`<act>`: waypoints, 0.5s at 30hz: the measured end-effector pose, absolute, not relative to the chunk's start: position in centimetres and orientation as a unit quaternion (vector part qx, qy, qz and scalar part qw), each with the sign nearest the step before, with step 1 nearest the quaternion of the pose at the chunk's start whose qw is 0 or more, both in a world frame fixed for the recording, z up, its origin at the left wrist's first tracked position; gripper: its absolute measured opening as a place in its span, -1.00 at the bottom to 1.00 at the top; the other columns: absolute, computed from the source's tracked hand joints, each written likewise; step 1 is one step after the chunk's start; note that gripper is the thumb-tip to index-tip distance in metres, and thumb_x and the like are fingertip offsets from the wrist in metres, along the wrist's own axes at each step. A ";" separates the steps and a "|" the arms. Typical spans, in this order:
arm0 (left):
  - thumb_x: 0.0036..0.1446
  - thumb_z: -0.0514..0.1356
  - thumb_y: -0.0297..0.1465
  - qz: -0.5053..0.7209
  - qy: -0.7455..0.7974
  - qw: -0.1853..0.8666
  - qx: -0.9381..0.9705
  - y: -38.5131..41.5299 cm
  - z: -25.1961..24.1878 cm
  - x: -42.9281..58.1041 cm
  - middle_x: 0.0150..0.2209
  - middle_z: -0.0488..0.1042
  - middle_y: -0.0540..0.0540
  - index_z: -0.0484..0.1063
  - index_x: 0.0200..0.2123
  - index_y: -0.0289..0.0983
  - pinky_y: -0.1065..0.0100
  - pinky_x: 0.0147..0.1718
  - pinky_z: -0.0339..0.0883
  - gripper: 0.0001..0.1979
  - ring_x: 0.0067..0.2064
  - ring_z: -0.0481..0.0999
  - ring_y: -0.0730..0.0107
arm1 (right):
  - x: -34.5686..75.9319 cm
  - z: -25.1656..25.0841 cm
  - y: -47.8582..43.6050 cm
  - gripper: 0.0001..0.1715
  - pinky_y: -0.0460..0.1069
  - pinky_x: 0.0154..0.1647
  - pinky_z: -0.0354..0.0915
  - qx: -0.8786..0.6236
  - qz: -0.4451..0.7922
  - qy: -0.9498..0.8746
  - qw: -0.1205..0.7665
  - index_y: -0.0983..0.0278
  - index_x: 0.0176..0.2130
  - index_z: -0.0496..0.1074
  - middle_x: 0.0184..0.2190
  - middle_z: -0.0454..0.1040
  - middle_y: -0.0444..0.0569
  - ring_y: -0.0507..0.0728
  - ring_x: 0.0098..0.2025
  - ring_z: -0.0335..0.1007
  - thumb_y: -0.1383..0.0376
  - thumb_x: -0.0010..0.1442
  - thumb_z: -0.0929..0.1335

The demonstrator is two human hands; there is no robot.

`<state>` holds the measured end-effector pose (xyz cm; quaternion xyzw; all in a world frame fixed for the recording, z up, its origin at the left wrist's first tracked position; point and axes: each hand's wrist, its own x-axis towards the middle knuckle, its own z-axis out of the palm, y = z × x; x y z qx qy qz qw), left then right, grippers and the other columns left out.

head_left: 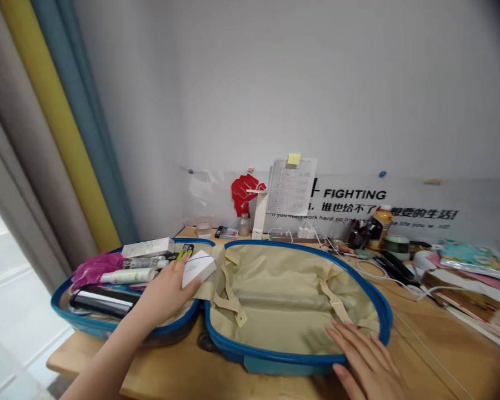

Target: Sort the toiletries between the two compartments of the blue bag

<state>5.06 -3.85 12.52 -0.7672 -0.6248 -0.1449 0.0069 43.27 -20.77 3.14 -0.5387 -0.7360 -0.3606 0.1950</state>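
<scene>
The left hand (169,291) pinches the white box (200,268), well left of the right hand (366,358), spread at the suitcase's (283,356) near rim.

White box (200,266), blue-marked top, left of centre in open blue-rimmed suitcase (283,333)

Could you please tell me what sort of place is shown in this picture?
Most likely a personal room, perhaps a bedroom or study: a long curtain hangs at the left, a wall banner shows "FIGHTING", and a wooden desk bears an open suitcase.
</scene>
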 end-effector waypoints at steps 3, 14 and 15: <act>0.13 0.04 -0.15 -0.144 -0.513 -0.113 -0.839 -5.2 14.1 9.9 0.28 0.33 -0.24 0.16 0.32 -0.32 0.11 0.20 0.27 -0.28 0.23 0.40 0.03 | 45.2 2.5 -21.2 -0.47 0.13 0.08 0.37 -0.583 -0.346 -0.702 0.216 0.20 0.19 0.39 0.15 0.47 -0.03 0.19 0.14 0.43 0.09 0.35 0.19; -0.07 0.27 -0.12 0.118 -0.319 -0.240 -0.909 -6.2 11.5 28.5 0.15 0.44 -0.29 0.33 0.19 -0.36 0.25 0.05 0.40 -0.24 0.11 0.49 0.05 | 44.6 2.3 -22.0 -0.48 0.14 0.13 0.38 -0.605 -0.303 -0.692 0.252 0.25 0.18 0.38 0.09 0.51 0.01 0.17 0.15 0.42 0.10 0.37 0.17; -0.07 0.28 -0.12 0.123 -0.321 -0.231 -0.910 -6.3 10.8 29.2 0.15 0.43 -0.32 0.33 0.19 -0.38 0.23 0.05 0.40 -0.23 0.12 0.48 0.03 | 44.6 2.2 -22.0 -0.48 0.14 0.13 0.38 -0.606 -0.300 -0.691 0.255 0.24 0.17 0.38 0.08 0.52 0.01 0.17 0.14 0.43 0.10 0.37 0.17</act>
